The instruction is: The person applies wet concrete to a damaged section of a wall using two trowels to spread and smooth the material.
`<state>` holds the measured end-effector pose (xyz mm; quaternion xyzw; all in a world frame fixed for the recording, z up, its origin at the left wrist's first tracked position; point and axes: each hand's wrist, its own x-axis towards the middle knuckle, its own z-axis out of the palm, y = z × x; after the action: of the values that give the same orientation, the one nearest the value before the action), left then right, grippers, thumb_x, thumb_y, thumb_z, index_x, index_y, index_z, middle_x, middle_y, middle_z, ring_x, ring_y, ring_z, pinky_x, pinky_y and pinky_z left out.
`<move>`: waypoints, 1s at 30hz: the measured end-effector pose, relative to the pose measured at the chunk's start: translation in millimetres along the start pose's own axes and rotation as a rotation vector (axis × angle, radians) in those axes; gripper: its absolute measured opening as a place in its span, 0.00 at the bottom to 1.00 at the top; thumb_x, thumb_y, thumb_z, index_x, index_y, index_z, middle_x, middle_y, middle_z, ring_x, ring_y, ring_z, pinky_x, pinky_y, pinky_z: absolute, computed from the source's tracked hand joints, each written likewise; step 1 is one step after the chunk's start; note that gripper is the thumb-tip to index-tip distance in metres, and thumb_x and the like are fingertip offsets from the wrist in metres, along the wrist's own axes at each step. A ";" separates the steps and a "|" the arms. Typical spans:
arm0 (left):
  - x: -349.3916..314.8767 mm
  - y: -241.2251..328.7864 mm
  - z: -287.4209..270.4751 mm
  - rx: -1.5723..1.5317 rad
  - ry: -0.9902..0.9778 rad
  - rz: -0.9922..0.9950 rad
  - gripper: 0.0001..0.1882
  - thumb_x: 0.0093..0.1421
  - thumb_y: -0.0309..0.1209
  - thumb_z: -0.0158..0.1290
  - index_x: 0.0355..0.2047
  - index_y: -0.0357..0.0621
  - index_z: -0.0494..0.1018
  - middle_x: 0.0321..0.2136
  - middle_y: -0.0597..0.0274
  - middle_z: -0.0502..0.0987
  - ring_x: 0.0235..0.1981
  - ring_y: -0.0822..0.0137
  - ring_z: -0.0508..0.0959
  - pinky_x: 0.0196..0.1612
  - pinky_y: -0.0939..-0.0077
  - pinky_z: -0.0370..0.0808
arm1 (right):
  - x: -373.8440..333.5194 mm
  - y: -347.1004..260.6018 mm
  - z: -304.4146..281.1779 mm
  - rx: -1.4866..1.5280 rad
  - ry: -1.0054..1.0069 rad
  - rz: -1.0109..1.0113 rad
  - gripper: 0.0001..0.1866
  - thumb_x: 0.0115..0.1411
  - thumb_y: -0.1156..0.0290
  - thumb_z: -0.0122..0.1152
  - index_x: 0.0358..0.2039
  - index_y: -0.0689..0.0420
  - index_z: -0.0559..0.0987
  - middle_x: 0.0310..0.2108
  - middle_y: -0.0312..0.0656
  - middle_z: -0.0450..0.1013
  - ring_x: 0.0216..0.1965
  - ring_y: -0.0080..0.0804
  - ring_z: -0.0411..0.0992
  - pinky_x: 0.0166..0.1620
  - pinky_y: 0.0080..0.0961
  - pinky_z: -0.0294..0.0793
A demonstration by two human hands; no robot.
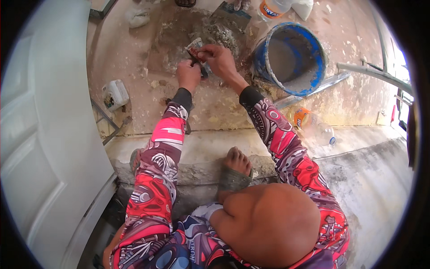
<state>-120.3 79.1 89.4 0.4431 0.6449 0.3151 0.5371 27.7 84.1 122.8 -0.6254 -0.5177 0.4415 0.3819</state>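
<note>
My left hand (188, 75) and my right hand (220, 62) are close together above the stained floor. Between the fingertips of my right hand is a small, crumpled red-and-white packet (195, 46). The fingers of my left hand are curled just below it, beside a dark, flat piece (205, 70). What exactly the left fingers grip is hidden. A heap of wet grey mortar (221, 36) lies on the floor just beyond my hands.
A blue bucket (317, 58) with grey residue stands at the right. A clear plastic bottle (320, 131) lies nearer. At left are a white jug (115, 95) and a white door (53, 134). Another person's hand (242, 4) is by a flat dark board (231, 17).
</note>
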 end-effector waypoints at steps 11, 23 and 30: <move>-18.8 17.3 6.1 0.359 0.046 0.243 0.05 0.59 0.22 0.50 0.29 0.32 0.74 0.23 0.60 0.76 0.23 0.72 0.77 0.24 0.69 0.81 | 21.1 7.5 -6.7 -0.076 0.090 -0.012 0.11 0.56 0.68 0.64 0.39 0.56 0.84 0.26 0.44 0.80 0.26 0.27 0.76 0.32 0.27 0.72; -23.6 16.4 -5.1 0.257 0.119 0.243 0.11 0.53 0.28 0.53 0.21 0.32 0.66 0.17 0.42 0.70 0.19 0.45 0.71 0.25 0.59 0.68 | 17.8 36.5 -28.8 -0.028 0.154 0.209 0.10 0.55 0.63 0.64 0.35 0.52 0.85 0.29 0.48 0.79 0.33 0.47 0.79 0.37 0.37 0.75; -20.4 28.3 3.6 -0.109 -0.051 -0.071 0.06 0.60 0.22 0.51 0.30 0.30 0.74 0.27 0.58 0.76 0.23 0.68 0.79 0.26 0.68 0.85 | -20.7 25.0 -25.2 -0.141 0.188 0.027 0.08 0.58 0.67 0.63 0.37 0.53 0.84 0.26 0.46 0.79 0.27 0.39 0.77 0.33 0.30 0.73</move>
<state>-109.5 71.8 122.0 0.3979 0.6284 0.3190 0.5873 57.8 58.8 110.7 -0.6963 -0.5009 0.3487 0.3777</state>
